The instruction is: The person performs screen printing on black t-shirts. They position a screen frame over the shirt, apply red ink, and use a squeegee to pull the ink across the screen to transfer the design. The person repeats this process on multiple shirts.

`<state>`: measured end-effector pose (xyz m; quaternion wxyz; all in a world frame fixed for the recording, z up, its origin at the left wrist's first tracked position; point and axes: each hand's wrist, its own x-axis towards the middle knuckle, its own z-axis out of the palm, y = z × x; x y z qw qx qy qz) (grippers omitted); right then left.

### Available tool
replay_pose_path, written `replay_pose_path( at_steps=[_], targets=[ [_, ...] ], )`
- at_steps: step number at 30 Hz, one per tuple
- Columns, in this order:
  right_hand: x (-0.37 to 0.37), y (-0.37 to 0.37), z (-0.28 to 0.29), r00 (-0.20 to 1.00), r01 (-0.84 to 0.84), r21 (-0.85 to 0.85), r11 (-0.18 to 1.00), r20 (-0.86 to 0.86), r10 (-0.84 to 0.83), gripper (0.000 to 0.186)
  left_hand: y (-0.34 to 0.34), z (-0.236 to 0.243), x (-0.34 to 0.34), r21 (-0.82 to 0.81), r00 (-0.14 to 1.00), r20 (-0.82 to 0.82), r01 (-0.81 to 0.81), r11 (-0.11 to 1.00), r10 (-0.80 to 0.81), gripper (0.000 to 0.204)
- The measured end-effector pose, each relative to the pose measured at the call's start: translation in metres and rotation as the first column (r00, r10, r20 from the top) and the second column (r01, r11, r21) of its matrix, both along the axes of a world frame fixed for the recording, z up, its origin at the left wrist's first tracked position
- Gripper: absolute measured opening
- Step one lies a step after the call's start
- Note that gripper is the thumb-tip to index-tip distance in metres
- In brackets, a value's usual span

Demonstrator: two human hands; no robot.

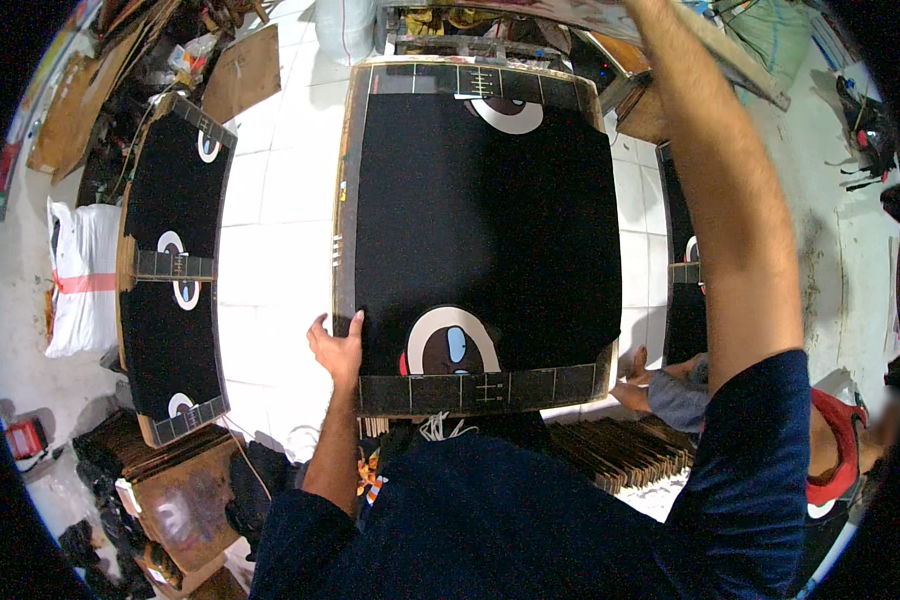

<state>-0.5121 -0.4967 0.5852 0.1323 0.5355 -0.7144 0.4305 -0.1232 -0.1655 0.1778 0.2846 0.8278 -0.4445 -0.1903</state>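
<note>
In front of me lies a large board with a black fabric panel spread flat over it. Cartoon eye prints show on the fabric: one eye print at the near edge and another eye print at the far edge. Dark strips with white grid lines run along the board's near and far ends. My left hand is at the board's near left edge, thumb against the fabric's border and the other fingers apart over the edge. My right arm stretches up past the far right corner; its hand is beyond the upper border.
A similar board with black fabric stands on the left, and another board is partly hidden behind my right arm. Stacked brown boards sit below the near edge. A person in red is at the lower right. A white sack lies far left.
</note>
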Motion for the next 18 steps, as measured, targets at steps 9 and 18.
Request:
replay_pose_path(
  at_steps=[9,18],
  targets=[
    [0.0,0.095,-0.197,0.969,-0.245,-0.299,0.922,-0.071,0.235,0.019,-0.167,0.162,-0.162,-0.388,-0.166,-0.904,-0.076,0.919,-0.395,0.074],
    [-0.022,0.069,-0.312,0.844,-0.532,0.233,0.814,0.07,0.532,0.032,-0.142,0.044,-0.178,0.287,0.199,-0.927,-0.171,0.942,0.319,0.078]
  ],
)
